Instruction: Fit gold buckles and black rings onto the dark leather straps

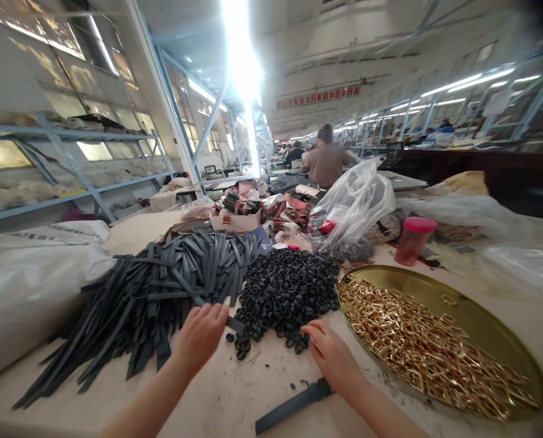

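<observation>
My left hand [201, 334] is closed around a dark strip, whose end [235, 324] sticks out toward the black loops. Left of it spreads a big heap of dark flat strips [162, 286]. At the centre lies a pile of small black loops [290, 286]. My right hand [329, 350] is at the pile's lower right edge, fingers bent and pointing at the loops; whether it pinches one is too small to tell. Below its wrist a separate dark strip [294, 406] lies on the table. A gold tray [504, 331] on the right holds many gold rectangular buckles [417, 340].
A pink-lidded jar [413, 241] stands behind the tray. Clear plastic bags [358, 201], a white box [235, 221] and scraps lie at the back of the table [217, 401]. A white sack [29, 292] is at left. A person [326, 159] sits beyond, back turned.
</observation>
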{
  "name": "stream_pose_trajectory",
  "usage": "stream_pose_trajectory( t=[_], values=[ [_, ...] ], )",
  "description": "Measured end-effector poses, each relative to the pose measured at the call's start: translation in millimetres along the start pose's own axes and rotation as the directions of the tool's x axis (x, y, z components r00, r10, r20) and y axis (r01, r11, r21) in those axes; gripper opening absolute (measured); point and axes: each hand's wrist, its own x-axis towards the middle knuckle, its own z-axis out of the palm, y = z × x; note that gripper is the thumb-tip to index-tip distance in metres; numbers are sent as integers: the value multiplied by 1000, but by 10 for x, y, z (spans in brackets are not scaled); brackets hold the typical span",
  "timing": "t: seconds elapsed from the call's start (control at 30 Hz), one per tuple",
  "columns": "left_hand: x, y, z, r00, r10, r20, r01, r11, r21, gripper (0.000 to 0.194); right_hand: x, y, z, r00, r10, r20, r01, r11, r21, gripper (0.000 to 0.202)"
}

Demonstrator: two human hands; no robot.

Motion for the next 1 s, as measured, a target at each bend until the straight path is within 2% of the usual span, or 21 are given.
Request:
stream_pose_trajectory(
  t=[0.07,0.13,0.17,0.2,0.23,0.27,0.3,0.33,0.37,0.4,0.47,0.53,0.73,0.9,1.0],
  values=[
    [-163,345,-99,999,42,24,-40,997,-66,30,116,-19,-3,999,-25,40,26,999,-37,33],
    [-329,701,-76,996,38,79,-22,980,-198,29,163,1,-2,999,-17,52,20,998,-67,27],
    [-406,863,-25,973,-12,231,132,850,-510,32,161,26,-7,999,-8,53,12,996,-89,24],
    [-475,1008,43,907,19,420,327,597,-733,39,142,58,-18,999,2,53,4,994,-112,22],
    [-533,1133,121,834,109,540,492,294,-820,46,110,94,-35,999,12,52,-5,991,-136,21],
    [-581,1237,200,776,205,596,611,-8,-792,50,68,130,-58,998,21,53,-13,987,-160,20],
    [-617,1322,273,724,291,626,689,-249,-681,53,19,163,-85,998,30,55,-19,983,-183,19],
    [-643,1391,336,688,365,627,722,-426,-545,54,-33,189,-114,998,37,59,-24,978,-207,18],
    [-659,1445,386,660,427,618,734,-541,-411,52,-83,209,-142,997,43,65,-27,973,-229,17],
    [-669,1487,423,639,482,600,737,-608,-296,50,-128,221,-168,996,46,72,-27,968,-248,16],
    [-680,1544,461,630,559,539,728,-668,-158,43,-192,225,-204,995,50,87,-24,960,-277,12],
    [-693,1577,466,644,586,491,712,-694,-107,38,-217,215,-219,994,57,95,-27,956,-293,9],
    [-758,1589,478,682,538,496,668,-734,-122,38,-215,228,-189,988,103,111,-71,964,-258,13],
    [-739,1601,611,664,500,557,691,-695,-200,41,-281,271,-197,978,102,183,-76,987,-142,12],
    [-713,1640,662,680,405,612,699,-611,-372,49,-289,258,-220,975,103,194,-92,994,-66,9]
  ],
)
